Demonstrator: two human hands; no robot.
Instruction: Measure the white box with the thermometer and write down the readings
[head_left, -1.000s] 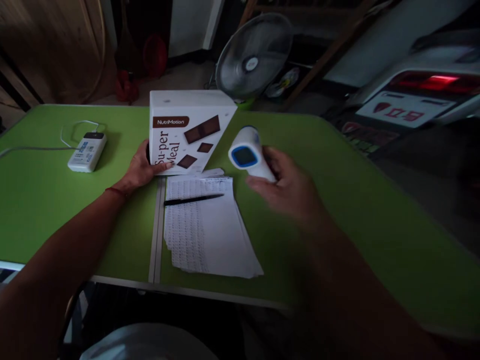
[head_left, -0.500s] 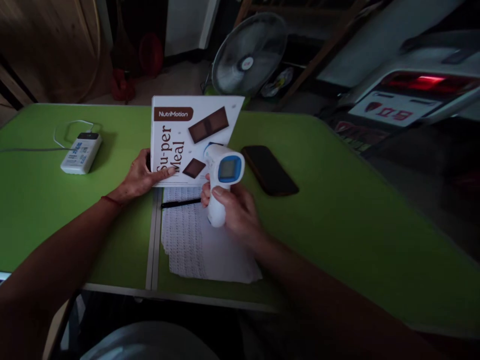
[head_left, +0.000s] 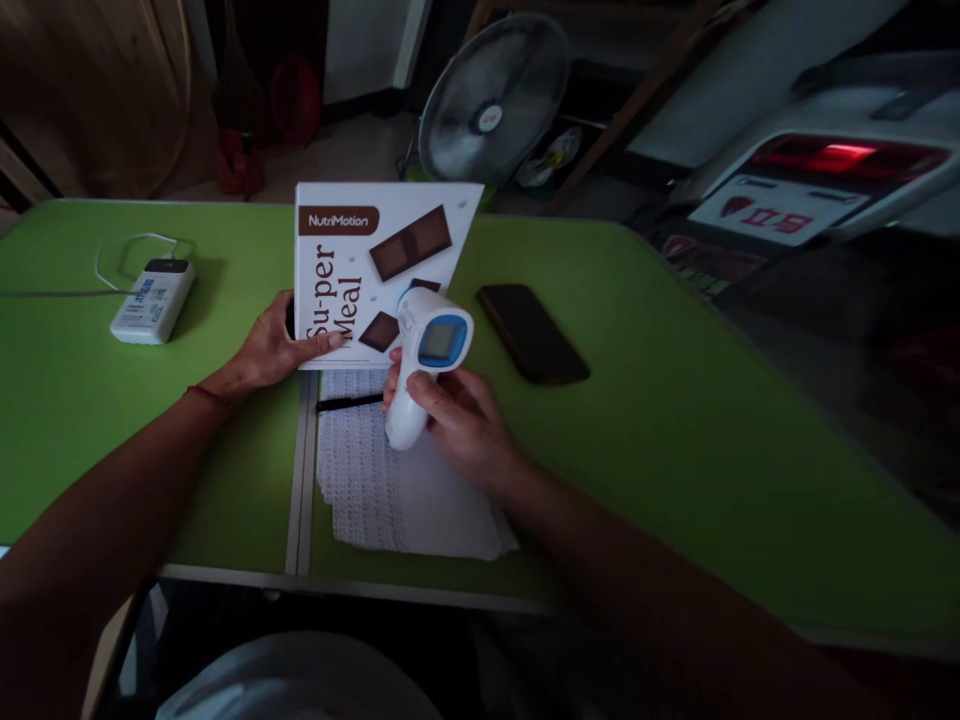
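My left hand (head_left: 281, 345) grips the lower left corner of a white box (head_left: 337, 275) printed "NutriMotion Su-per Meal", thumb across its front. The box is held up with its printed face toward me. In my right hand (head_left: 457, 410) is a white and blue infrared thermometer (head_left: 409, 400), my fingers wrapped round its handle. Its small screen faces me, and its front end points at the box's lower right part, which it partly hides. Below them lie printed paper sheets (head_left: 367, 490) with a black pen (head_left: 349, 402) across the top.
On the green table (head_left: 675, 480), a dark phone (head_left: 532, 335) lies to the right and a white power bank (head_left: 154, 300) with a cable to the left. Behind the table stand a fan (head_left: 495, 100) and a vehicle with a lit red tail light (head_left: 847, 155).
The thermometer has tilted and shifted slightly left in my right hand's grip. The whole view has moved a little; my left hand still holds the box.
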